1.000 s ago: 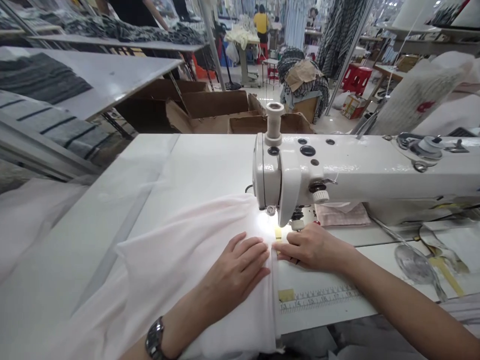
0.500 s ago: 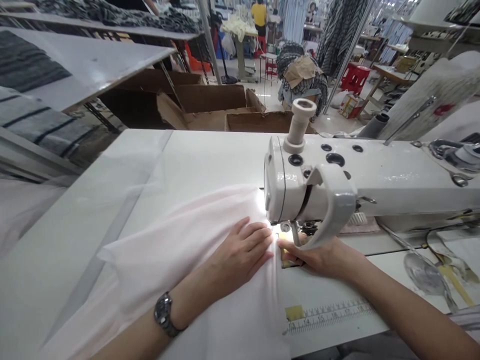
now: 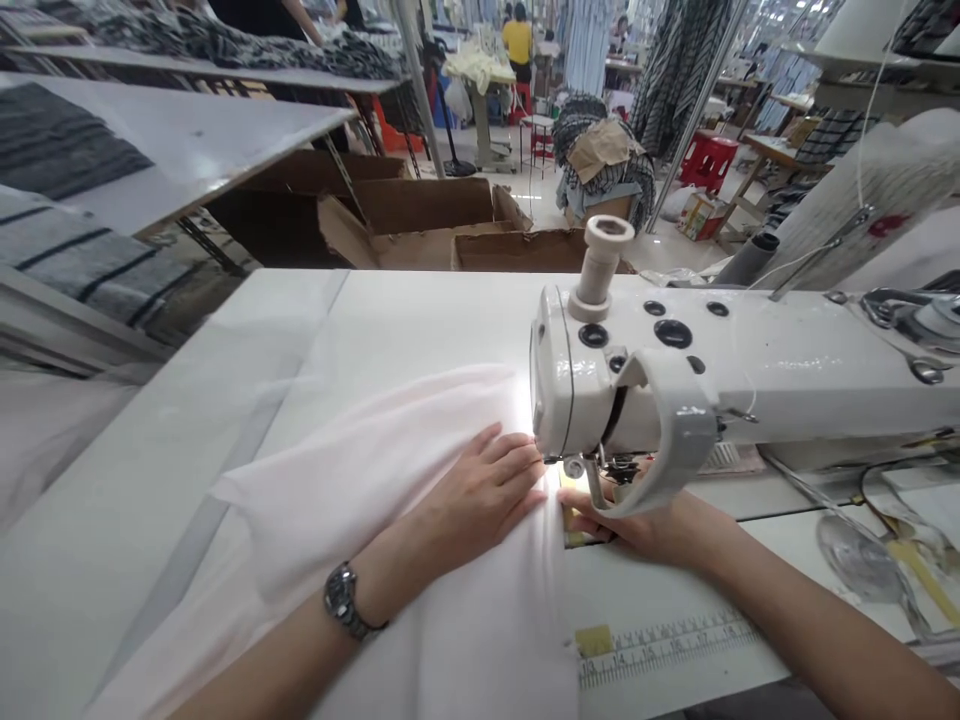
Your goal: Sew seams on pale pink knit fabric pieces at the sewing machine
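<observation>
Pale pink fabric (image 3: 375, 450) spreads over the white sewing table, its folded right edge running up to the lit needle area of a white sewing machine (image 3: 795, 350). My left hand (image 3: 484, 490) lies palm down on the fabric, fingers stretched forward just left of the presser foot. On the other side, my right hand (image 3: 637, 525) reaches behind the machine's curved white guard (image 3: 686, 430). Its fingers are bent together, with the foremost tip at the fabric's edge; the guard hides part of them. The needle itself is hidden.
A ruler strip (image 3: 667, 655) is fixed along the table's front right. Open cardboard boxes (image 3: 427, 205) stand behind the table. At left is another table (image 3: 247, 130) with dark striped cloth. A thread cone (image 3: 862, 35) hangs over the machine at upper right.
The whole view has shifted slightly downward in the picture. Both hands keep nearly the same place beside the needle area, and the fabric has barely moved.
</observation>
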`<state>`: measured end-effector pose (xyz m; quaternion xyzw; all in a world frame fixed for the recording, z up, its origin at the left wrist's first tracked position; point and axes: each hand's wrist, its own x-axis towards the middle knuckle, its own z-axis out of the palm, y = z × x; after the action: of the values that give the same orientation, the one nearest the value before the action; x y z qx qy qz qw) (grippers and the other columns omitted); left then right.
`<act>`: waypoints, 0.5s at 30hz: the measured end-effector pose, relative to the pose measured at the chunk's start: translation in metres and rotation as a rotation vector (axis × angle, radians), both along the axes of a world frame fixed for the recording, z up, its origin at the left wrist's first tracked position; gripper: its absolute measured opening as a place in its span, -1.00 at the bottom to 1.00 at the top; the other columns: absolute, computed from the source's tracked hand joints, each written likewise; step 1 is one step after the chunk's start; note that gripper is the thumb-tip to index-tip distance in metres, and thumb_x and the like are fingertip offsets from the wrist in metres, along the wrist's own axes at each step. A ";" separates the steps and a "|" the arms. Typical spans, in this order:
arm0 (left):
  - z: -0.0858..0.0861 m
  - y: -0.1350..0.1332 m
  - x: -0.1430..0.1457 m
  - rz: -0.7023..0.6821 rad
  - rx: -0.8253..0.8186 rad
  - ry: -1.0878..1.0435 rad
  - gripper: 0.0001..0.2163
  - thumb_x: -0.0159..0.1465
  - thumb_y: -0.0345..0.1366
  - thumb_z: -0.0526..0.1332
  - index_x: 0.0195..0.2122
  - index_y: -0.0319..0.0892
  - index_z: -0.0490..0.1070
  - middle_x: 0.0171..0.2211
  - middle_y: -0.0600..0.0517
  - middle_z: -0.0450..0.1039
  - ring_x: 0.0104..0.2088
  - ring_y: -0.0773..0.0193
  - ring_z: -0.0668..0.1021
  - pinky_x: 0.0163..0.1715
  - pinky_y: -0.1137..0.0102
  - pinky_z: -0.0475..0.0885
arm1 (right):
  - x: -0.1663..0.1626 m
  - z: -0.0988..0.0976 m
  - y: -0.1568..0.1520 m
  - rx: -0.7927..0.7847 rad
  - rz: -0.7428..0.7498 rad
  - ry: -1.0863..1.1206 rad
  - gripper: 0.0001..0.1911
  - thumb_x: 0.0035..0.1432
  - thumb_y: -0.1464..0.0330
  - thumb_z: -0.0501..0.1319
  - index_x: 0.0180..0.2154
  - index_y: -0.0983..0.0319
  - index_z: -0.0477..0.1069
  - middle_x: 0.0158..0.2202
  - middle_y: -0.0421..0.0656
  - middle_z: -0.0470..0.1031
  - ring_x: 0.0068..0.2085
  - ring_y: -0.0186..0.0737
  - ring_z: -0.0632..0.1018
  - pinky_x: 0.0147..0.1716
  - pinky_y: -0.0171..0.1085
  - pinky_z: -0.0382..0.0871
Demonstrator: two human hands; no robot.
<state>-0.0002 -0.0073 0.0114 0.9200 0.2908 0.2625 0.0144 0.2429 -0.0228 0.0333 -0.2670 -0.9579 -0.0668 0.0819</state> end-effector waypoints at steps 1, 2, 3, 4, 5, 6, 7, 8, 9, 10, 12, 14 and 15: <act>0.002 0.000 0.000 -0.002 -0.005 0.001 -0.79 0.42 -0.36 -0.03 -0.22 -0.19 0.39 -0.28 -0.02 0.48 -0.06 0.14 0.50 0.03 0.13 0.40 | 0.001 -0.003 0.000 -0.010 0.007 0.019 -0.73 0.41 0.32 -0.02 -0.03 0.18 0.41 -0.45 -0.21 0.49 -0.60 -0.39 0.26 -0.56 -0.30 -0.05; 0.003 -0.001 0.000 -0.005 -0.008 -0.001 -0.79 0.42 -0.36 -0.03 -0.23 -0.19 0.39 -0.28 -0.03 0.48 -0.06 0.14 0.50 0.03 0.13 0.41 | 0.002 -0.005 0.001 -0.024 0.009 0.034 -0.73 0.41 0.31 -0.01 -0.03 0.18 0.41 -0.45 -0.21 0.48 -0.59 -0.37 0.28 -0.56 -0.30 -0.03; 0.004 -0.002 0.001 -0.006 -0.011 -0.002 -0.79 0.42 -0.35 -0.02 -0.23 -0.18 0.39 -0.27 -0.03 0.48 -0.05 0.13 0.50 0.03 0.13 0.41 | 0.002 -0.007 0.001 -0.045 0.007 0.047 -0.74 0.40 0.31 -0.01 -0.04 0.17 0.41 -0.47 -0.22 0.46 -0.58 -0.36 0.30 -0.56 -0.31 -0.02; 0.005 -0.002 0.001 -0.002 -0.013 -0.001 -0.79 0.42 -0.35 -0.02 -0.23 -0.19 0.39 -0.26 -0.04 0.49 -0.05 0.12 0.50 0.03 0.12 0.41 | 0.003 -0.008 0.001 -0.070 0.003 0.060 -0.75 0.39 0.33 0.01 -0.05 0.17 0.42 -0.48 -0.23 0.45 -0.56 -0.34 0.32 -0.56 -0.31 -0.01; 0.005 -0.003 0.002 0.005 -0.015 0.000 -0.79 0.42 -0.35 -0.03 -0.22 -0.19 0.39 -0.25 -0.04 0.49 -0.04 0.12 0.50 0.03 0.10 0.40 | 0.003 -0.009 0.001 -0.094 -0.001 0.073 -0.77 0.36 0.35 0.03 -0.08 0.17 0.43 -0.48 -0.23 0.44 -0.54 -0.33 0.34 -0.55 -0.31 0.01; 0.005 -0.004 0.002 0.015 -0.018 -0.001 -0.79 0.43 -0.35 -0.03 -0.21 -0.19 0.39 -0.24 -0.05 0.50 -0.04 0.11 0.50 0.04 0.08 0.39 | 0.003 -0.010 0.001 -0.107 -0.004 0.090 -0.79 0.34 0.37 0.06 -0.10 0.16 0.44 -0.47 -0.23 0.45 -0.53 -0.33 0.35 -0.55 -0.31 0.04; 0.005 -0.004 0.002 0.024 -0.023 -0.005 -0.79 0.43 -0.35 -0.04 -0.20 -0.19 0.39 -0.24 -0.05 0.51 -0.03 0.10 0.50 0.05 0.07 0.38 | 0.003 -0.010 0.000 -0.109 -0.006 0.110 -0.80 0.31 0.39 0.07 -0.13 0.16 0.45 -0.44 -0.23 0.47 -0.52 -0.33 0.36 -0.54 -0.31 0.06; 0.005 -0.005 0.003 0.031 -0.029 -0.011 -0.78 0.43 -0.34 -0.04 -0.20 -0.19 0.38 -0.24 -0.04 0.51 -0.03 0.11 0.50 0.06 0.07 0.38 | 0.003 -0.010 0.000 -0.097 -0.006 0.134 -0.81 0.29 0.40 0.08 -0.15 0.16 0.46 -0.41 -0.21 0.49 -0.51 -0.33 0.38 -0.53 -0.30 0.09; 0.005 -0.005 0.003 0.037 -0.038 -0.017 -0.78 0.44 -0.34 -0.04 -0.20 -0.18 0.38 -0.24 -0.04 0.51 -0.04 0.12 0.50 0.06 0.07 0.38 | 0.002 -0.010 -0.001 -0.070 -0.003 0.165 -0.81 0.29 0.39 0.09 -0.16 0.16 0.47 -0.40 -0.20 0.50 -0.50 -0.33 0.39 -0.51 -0.30 0.12; 0.005 -0.005 0.003 0.037 -0.047 -0.020 -0.79 0.44 -0.33 -0.04 -0.21 -0.18 0.38 -0.24 -0.03 0.52 -0.06 0.13 0.51 0.05 0.09 0.38 | 0.002 -0.009 -0.002 -0.035 -0.002 0.202 -0.80 0.29 0.37 0.08 -0.18 0.17 0.48 -0.40 -0.19 0.51 -0.49 -0.32 0.40 -0.50 -0.30 0.15; 0.006 -0.005 0.003 0.032 -0.055 -0.014 -0.78 0.44 -0.32 -0.04 -0.23 -0.17 0.38 -0.24 -0.03 0.52 -0.07 0.13 0.52 0.05 0.10 0.38 | 0.002 -0.009 -0.003 0.005 -0.008 0.277 -0.76 0.32 0.32 0.07 -0.24 0.18 0.51 -0.45 -0.17 0.50 -0.48 -0.29 0.42 -0.48 -0.31 0.18; 0.006 -0.004 0.002 0.029 -0.055 -0.006 -0.77 0.44 -0.31 -0.05 -0.23 -0.17 0.39 -0.24 -0.03 0.52 -0.07 0.13 0.52 0.06 0.09 0.37 | 0.003 -0.011 -0.001 -0.012 -0.053 0.324 -0.69 0.33 0.27 0.07 -0.36 0.21 0.52 -0.52 -0.17 0.48 -0.49 -0.28 0.43 -0.45 -0.30 0.21; 0.006 -0.003 0.002 0.027 -0.057 -0.002 -0.76 0.44 -0.30 -0.05 -0.23 -0.17 0.39 -0.24 -0.03 0.52 -0.06 0.13 0.52 0.06 0.08 0.37 | 0.003 -0.012 0.000 -0.032 -0.100 0.334 -0.66 0.32 0.24 0.10 -0.43 0.21 0.50 -0.55 -0.17 0.46 -0.49 -0.28 0.43 -0.45 -0.30 0.22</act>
<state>0.0021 -0.0107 0.0172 0.9150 0.3105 0.2551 0.0371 0.2464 -0.0226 0.0214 -0.3229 -0.9174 -0.0101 0.2324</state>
